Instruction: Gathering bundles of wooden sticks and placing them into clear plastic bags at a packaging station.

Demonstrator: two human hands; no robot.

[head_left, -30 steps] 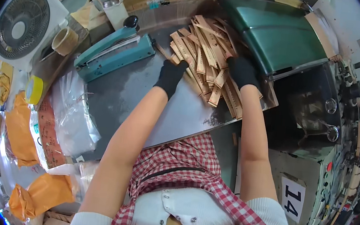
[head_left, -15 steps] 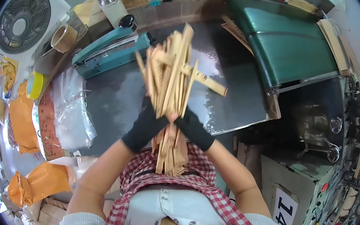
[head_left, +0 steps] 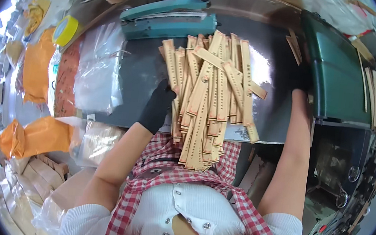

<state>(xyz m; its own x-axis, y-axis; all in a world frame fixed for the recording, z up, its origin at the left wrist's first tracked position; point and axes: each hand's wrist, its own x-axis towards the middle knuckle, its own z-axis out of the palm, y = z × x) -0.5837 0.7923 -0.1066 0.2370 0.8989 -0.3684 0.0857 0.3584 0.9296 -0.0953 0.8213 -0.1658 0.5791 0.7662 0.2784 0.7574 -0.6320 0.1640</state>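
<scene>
Strips of thin tan wood, long, flat and printed along their length, lay in a loose fan on the dark grey table, the near ends overhanging the table's front edge above the red checked apron. The left hand, in a black glove, pressed against the left side of the bundle with its fingers curled round the outermost strips. The right hand, also black-gloved, was well apart from the bundle, resting at the edge of the green machine housing; whether it was spread or curled could not be told. The strips looked light and stiff, likely smooth enough to slide over one another, so the heap would probably scatter if lifted from one end; a hold across the middle, squeezing from both sides, seemed safest. Behind the bundle stood a teal heat sealer, with clear plastic bags and a yellow tape roll to the left.
</scene>
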